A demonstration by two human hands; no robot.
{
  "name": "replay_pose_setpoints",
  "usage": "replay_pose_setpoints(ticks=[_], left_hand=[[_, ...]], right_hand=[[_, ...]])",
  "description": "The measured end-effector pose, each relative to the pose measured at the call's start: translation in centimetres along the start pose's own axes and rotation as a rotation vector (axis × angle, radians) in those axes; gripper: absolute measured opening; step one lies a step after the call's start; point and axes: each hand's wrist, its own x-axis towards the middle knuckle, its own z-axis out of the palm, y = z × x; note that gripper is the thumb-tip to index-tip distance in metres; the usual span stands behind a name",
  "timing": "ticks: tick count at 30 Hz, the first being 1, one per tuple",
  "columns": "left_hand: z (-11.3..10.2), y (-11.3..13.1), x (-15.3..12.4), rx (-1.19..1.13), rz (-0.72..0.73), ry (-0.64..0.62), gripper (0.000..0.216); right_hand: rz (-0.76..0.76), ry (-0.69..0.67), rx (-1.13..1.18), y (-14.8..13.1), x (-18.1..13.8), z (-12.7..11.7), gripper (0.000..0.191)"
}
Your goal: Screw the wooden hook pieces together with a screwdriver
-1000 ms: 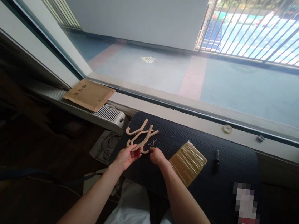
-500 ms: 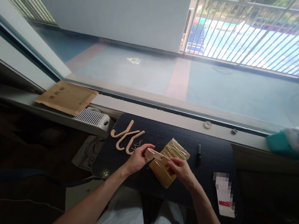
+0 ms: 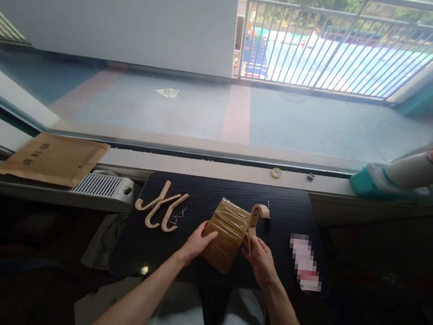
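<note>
A brown block (image 3: 226, 236) wrapped in shiny clear film or tape is on the black table in front of me. My left hand (image 3: 196, 242) grips its left side, thumb on top. In my right hand (image 3: 262, 259) is a pale wooden hook (image 3: 256, 220), held by its lower end with the curved end up, close to the block's right edge. To the left lie three more wooden hooks (image 3: 169, 214), partly overlapping, with several small screws (image 3: 179, 215) beside them. Behind the held hook a screwdriver (image 3: 268, 216) is partly hidden.
The black table (image 3: 201, 192) stands against a window sill (image 3: 185, 165). A roll of tape (image 3: 276, 173) and a small dark item (image 3: 311, 177) sit on the sill. A blurred-out flat item (image 3: 304, 261) lies at right. A brown envelope (image 3: 55, 157) rests on the radiator (image 3: 119, 190).
My left hand has let go of the hook and taken hold of the block's left side. The hook, in my right hand, has turned upright and moved right of the block. The view has shifted.
</note>
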Motion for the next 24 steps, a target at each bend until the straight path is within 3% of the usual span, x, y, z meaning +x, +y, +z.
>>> replay_pose_setpoints(ticks=[2,6,12,17,20,24], left_hand=[[-0.7,0.2,-1.7,-0.143,-0.121,-0.014,0.066],[-2.6,0.7,-4.7,-0.431,-0.365,-0.117,0.058],[-4.0,0.3,-7.8,-0.887,-0.54,-0.272,0.043],[-3.1,-1.2,-10.1,-1.203,-0.538,-0.529,0.05],[-2.0,-1.9,-11.0,-1.357,-0.479,-0.539,0.043],[-1.3,-1.2,-11.3,-1.421,-0.394,-0.461,0.038]], right_hand=[[0.036,-0.09,0.106,-1.3,-1.0,0.3,0.035],[0.079,-0.242,0.1,-3.5,-2.8,0.6,0.032],[0.016,-0.164,0.048,-3.4,-4.1,1.1,0.029],[0.029,-0.166,0.083,-3.8,-5.4,2.0,0.03],[0.041,-0.209,0.096,-4.1,-5.9,2.6,0.032],[0.017,-0.286,0.091,-4.9,-6.7,3.5,0.03]])
